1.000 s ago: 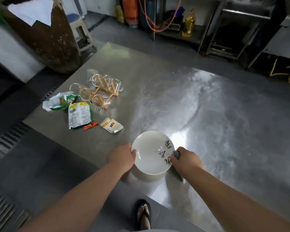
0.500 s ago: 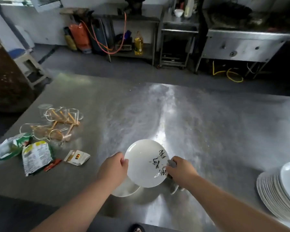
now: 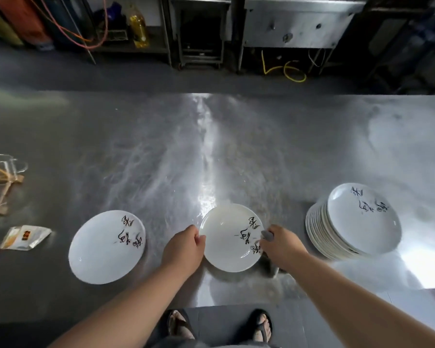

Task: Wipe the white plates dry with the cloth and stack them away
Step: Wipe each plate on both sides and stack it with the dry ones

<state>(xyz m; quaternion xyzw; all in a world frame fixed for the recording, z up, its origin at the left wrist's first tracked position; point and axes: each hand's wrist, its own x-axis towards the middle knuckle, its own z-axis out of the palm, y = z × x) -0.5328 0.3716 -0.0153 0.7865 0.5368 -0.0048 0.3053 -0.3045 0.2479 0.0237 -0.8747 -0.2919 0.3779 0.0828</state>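
Note:
I hold a white plate (image 3: 227,234) with black brush writing above the steel table (image 3: 211,151), near its front edge. My left hand (image 3: 185,248) grips the plate's left rim. My right hand (image 3: 281,244) grips the right rim together with a small grey cloth (image 3: 268,235), whose end hangs below the hand. A second white plate (image 3: 103,247) lies flat on the table to the left. A tall stack of white plates (image 3: 357,222) stands to the right.
Glass cups with wooden sticks (image 3: 3,172) and a snack packet (image 3: 24,237) lie at the table's left edge. Beyond the table are steel shelves, a yellow oil bottle (image 3: 139,30) and a yellow cable (image 3: 286,69). My sandalled feet (image 3: 219,325) show below the front edge.
The view swung right, bringing the plate stack fully into sight. The held plate has moved right, away from the plate that lay beneath it, which now lies alone to the left.

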